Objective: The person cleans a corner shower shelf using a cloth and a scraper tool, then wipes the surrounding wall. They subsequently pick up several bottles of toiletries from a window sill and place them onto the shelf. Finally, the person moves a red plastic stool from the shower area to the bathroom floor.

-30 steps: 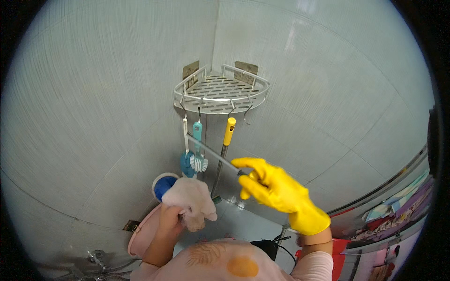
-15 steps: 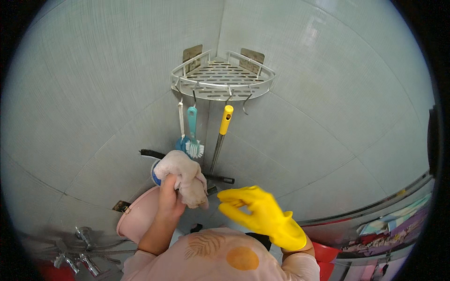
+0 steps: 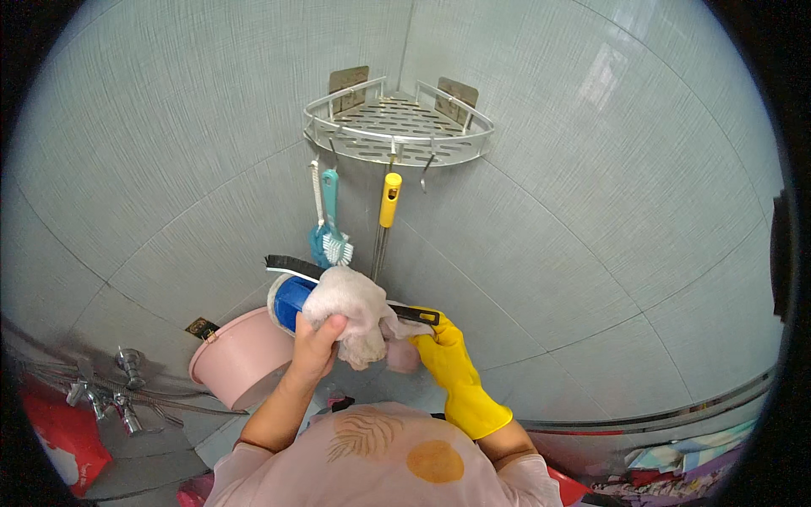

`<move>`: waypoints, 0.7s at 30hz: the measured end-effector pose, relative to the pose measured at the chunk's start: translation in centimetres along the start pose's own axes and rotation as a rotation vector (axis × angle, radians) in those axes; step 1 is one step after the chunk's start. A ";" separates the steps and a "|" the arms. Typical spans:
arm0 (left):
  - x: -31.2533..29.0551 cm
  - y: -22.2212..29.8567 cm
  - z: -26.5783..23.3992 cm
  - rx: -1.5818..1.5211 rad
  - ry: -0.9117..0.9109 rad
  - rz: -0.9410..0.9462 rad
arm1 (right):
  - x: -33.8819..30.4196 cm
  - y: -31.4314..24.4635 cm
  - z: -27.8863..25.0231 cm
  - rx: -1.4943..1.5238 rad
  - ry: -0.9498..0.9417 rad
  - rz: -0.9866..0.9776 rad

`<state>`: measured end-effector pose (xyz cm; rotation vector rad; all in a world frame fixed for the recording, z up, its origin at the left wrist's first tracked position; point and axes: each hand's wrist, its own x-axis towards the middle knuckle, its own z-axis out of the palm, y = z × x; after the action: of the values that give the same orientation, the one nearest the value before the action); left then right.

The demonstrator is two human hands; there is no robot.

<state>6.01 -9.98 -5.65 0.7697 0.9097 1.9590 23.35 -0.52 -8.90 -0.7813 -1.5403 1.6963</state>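
Note:
My bare left hand (image 3: 318,345) grips a bunched, off-white towel (image 3: 348,302) in front of my chest. My right hand (image 3: 449,359) wears a yellow rubber glove, its fingers closed on the towel's right end. Just above those fingers lies the tip of a black handle (image 3: 416,315), which runs behind the towel. Left of the towel, partly covered by it, show a blue object with a white rim (image 3: 291,302) and a black-bristled brush head (image 3: 293,267). A pinkish patch below the towel's right end is too unclear to name.
A metal corner shelf (image 3: 401,160) hangs on the tiled walls. From its hooks hang a teal brush (image 3: 330,198), a blue scrubber (image 3: 318,245) and a yellow-handled pole (image 3: 389,203). A pink bucket (image 3: 245,355) is at left, near chrome taps (image 3: 127,367). Coloured fabrics (image 3: 676,465) lie right.
My gloved right hand has moved left and up to the towel and taken hold of its right end. The towel, in my left hand, has shifted right and spread. The view has tilted slightly.

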 end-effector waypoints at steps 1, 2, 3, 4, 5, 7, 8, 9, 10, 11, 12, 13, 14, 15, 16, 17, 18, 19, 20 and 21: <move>-0.3 -0.5 0.3 -0.020 -0.002 0.036 | -0.4 -0.8 -1.0 -0.155 -0.063 -0.012; -0.4 -0.7 0.4 -0.021 0.004 0.055 | -0.9 -1.6 -2.4 -0.324 -0.131 -0.001; -0.5 -0.9 0.5 -0.035 -0.004 0.083 | -1.2 -2.3 -3.8 -0.495 -0.197 0.012; -0.6 -1.0 0.5 -0.060 -0.004 0.102 | -1.6 -2.9 -5.1 -0.308 -0.243 0.024; -0.6 -1.0 0.4 -0.028 0.023 0.147 | -2.0 -3.5 -6.2 -0.121 -0.287 0.038; -0.5 -0.8 0.0 0.014 0.020 0.216 | -2.7 -4.7 -8.1 0.274 -0.340 -0.042; -0.2 -0.7 -0.4 0.027 -0.034 0.277 | -2.8 -5.3 -8.8 0.328 -0.312 -0.111; -0.3 -1.0 -0.3 0.124 0.113 0.278 | -3.0 -5.9 -9.4 0.261 -0.262 -0.132; -0.4 -1.3 -0.3 0.263 0.243 0.205 | -3.0 -6.5 -9.8 0.095 -0.187 -0.169; -0.3 -1.8 -0.2 0.337 0.278 0.193 | -3.0 -7.2 -10.1 -0.034 -0.121 -0.224; -0.3 -2.4 0.1 0.403 0.307 0.195 | -2.9 -7.8 -10.4 -0.165 -0.059 -0.279; -0.3 -2.9 0.3 0.464 0.263 0.206 | -2.3 -8.5 -10.7 -0.190 -0.043 -0.282; -0.3 -3.4 0.7 0.521 0.229 0.203 | -2.1 -9.1 -11.1 -0.095 -0.033 -0.158; -0.6 -3.9 1.1 0.618 0.183 0.206 | -1.4 -9.8 -11.5 0.106 -0.069 0.017; -0.7 -4.5 1.5 0.694 0.158 0.183 | -1.0 -10.5 -12.0 0.305 -0.104 0.194; -0.9 -5.0 2.0 0.725 0.106 0.189 | -0.8 -11.0 -12.3 0.186 -0.116 0.180; -1.0 -5.5 2.5 0.761 0.067 0.174 | -0.7 -11.5 -12.6 -0.012 -0.174 -0.045; -1.1 -5.9 2.9 0.816 0.024 0.143 | -0.8 -12.0 -12.9 -0.220 -0.238 -0.283; -1.2 -6.3 3.4 0.881 -0.013 0.097 | -0.9 -12.4 -12.9 -0.287 -0.285 -0.357; -1.5 -6.8 3.8 0.978 -0.075 0.085 | -0.9 -12.8 -12.8 -0.257 -0.301 -0.310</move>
<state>12.45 -7.37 -9.36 1.4131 1.8354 1.4590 35.65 6.57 2.38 -0.3907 -2.0000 1.4493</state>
